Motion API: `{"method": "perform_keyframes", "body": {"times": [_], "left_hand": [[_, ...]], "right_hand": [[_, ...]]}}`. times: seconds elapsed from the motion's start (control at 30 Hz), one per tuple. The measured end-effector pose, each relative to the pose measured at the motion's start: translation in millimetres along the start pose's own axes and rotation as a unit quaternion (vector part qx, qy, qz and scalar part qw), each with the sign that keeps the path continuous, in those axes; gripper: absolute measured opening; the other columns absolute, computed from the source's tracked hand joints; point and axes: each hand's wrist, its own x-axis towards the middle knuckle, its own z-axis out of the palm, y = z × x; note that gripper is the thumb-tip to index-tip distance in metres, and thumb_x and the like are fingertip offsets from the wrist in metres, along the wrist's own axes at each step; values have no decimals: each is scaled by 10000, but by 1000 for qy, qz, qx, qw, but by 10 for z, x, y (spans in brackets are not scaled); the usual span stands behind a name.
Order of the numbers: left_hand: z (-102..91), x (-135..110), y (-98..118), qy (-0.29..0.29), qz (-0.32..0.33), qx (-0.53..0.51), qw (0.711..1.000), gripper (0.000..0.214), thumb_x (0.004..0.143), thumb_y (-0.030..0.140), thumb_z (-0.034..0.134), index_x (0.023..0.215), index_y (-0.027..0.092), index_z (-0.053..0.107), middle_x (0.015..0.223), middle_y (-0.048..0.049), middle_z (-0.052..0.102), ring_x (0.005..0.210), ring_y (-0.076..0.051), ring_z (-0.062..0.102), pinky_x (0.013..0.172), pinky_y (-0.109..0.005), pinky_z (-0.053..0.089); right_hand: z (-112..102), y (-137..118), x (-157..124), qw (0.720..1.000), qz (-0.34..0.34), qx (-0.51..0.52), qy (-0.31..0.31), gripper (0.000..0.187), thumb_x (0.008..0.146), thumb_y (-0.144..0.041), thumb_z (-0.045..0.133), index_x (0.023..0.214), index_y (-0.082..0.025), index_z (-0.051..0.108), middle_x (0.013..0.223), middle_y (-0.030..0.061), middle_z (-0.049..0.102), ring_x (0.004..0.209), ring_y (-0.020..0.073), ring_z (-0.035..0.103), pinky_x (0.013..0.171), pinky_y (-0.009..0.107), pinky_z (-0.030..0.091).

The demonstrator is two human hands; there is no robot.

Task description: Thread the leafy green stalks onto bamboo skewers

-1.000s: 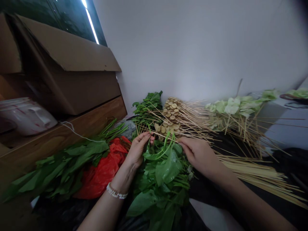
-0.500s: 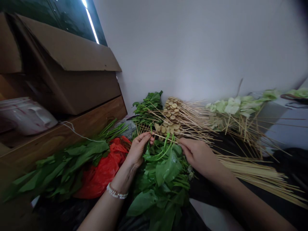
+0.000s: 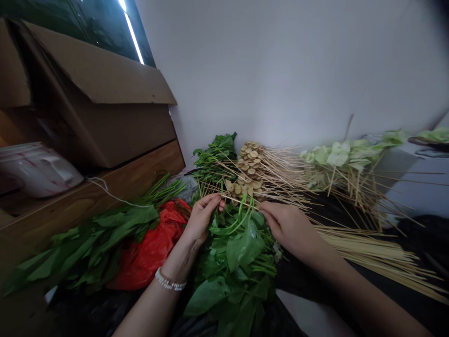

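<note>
My right hand [image 3: 286,224] is closed in a pinch around a thin wooden skewer [image 3: 237,201], which runs left toward my other hand. Green stems with leaves hang from the skewer, one broad wet leaf [image 3: 245,248] among them. My left hand [image 3: 203,215], with a beaded bracelet at the wrist, pinches a green leafy stem [image 3: 221,187] at the skewer's left end. How far the skewer goes into that stem is hidden by my fingers. Below both hands lies a heap of leafy greens [image 3: 210,295].
Skewered round pale slices [image 3: 250,161] and bundled greens [image 3: 217,152] lie by the wall. Skewered cabbage-like leaves [image 3: 338,153] and bare skewers [image 3: 379,260] are at right. Leftward are more greens [image 3: 105,229], a red plastic bag [image 3: 150,250], a cardboard box [image 3: 129,126] and a white tub [image 3: 38,168].
</note>
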Motion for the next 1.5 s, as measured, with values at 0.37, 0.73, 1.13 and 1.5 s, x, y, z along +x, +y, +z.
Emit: {"method": "perform_keyframes", "body": {"times": [0.37, 0.73, 1.13, 1.5], "left_hand": [[-3, 6, 14, 0, -10, -15, 1000, 301, 622, 314, 862, 825, 129, 739, 640, 14, 651, 561, -52, 557, 531, -133, 440], [-20, 13, -2, -3, -6, -12, 1000, 261, 642, 299, 848, 821, 138, 746, 638, 12, 651, 563, -53, 557, 538, -130, 439], [-18, 18, -11, -1, -5, -15, 1000, 289, 618, 302, 861, 820, 134, 743, 632, 14, 656, 556, -49, 562, 539, -125, 446], [-12, 15, 4, 11, -2, -6, 1000, 304, 591, 311, 874, 804, 133, 748, 616, 12, 656, 552, -58, 558, 525, -134, 438]], "right_hand": [[-11, 0, 1, 1000, 3, -13, 1, 271, 986, -243, 374, 918, -224, 635, 811, 35, 696, 737, 191, 647, 691, 279, 397], [-2, 8, 1, 1000, 3, -11, 6, 274, 983, -240, 379, 911, -223, 643, 790, 38, 698, 725, 189, 644, 686, 276, 403], [-6, 23, 1, 1000, 3, -4, 6, 273, 985, -250, 383, 957, -226, 654, 838, 41, 713, 766, 195, 662, 715, 283, 410], [-13, -7, -2, 1000, 10, -12, -2, 273, 981, -236, 378, 913, -220, 643, 812, 42, 698, 751, 193, 648, 702, 279, 396]]}}
